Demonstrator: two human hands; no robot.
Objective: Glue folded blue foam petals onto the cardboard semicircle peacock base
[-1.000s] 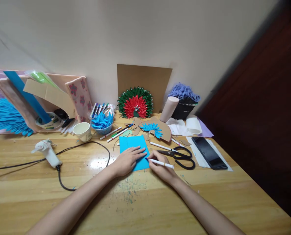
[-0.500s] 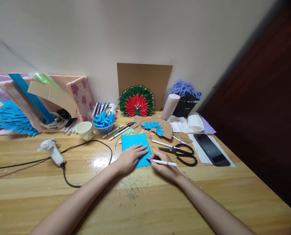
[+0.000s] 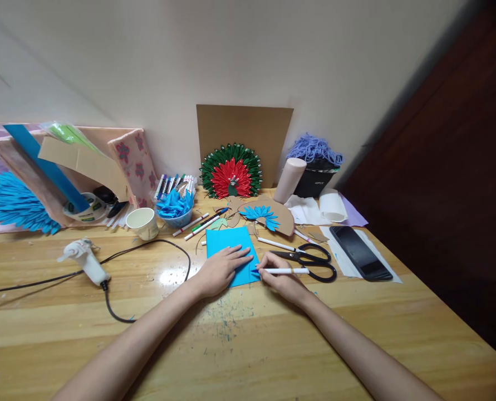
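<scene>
A blue sheet [image 3: 222,239] lies on the wooden table. My left hand [image 3: 221,271] rests flat across its lower part, fingers stretched toward the right edge. Pinched in my right hand [image 3: 281,281] is a white marker pen [image 3: 291,271]; its blue tip end meets the sheet near the lower right edge. Just beyond the right hand are black-handled scissors [image 3: 287,255], partly behind the pen. Behind the sheet lies a brown cardboard piece [image 3: 285,220] with a fan of blue petals [image 3: 261,214] on it.
A white glue gun [image 3: 87,262] with a black cable lies at left, near a paper cup [image 3: 142,223] and a bowl of blue pieces [image 3: 176,214]. A red and green peacock figure [image 3: 232,172] leans at the back. A phone [image 3: 359,253] lies at right.
My right hand has turned the pen closer to level and shifted slightly right. My left hand stays flat on the sheet. The view has moved a little.
</scene>
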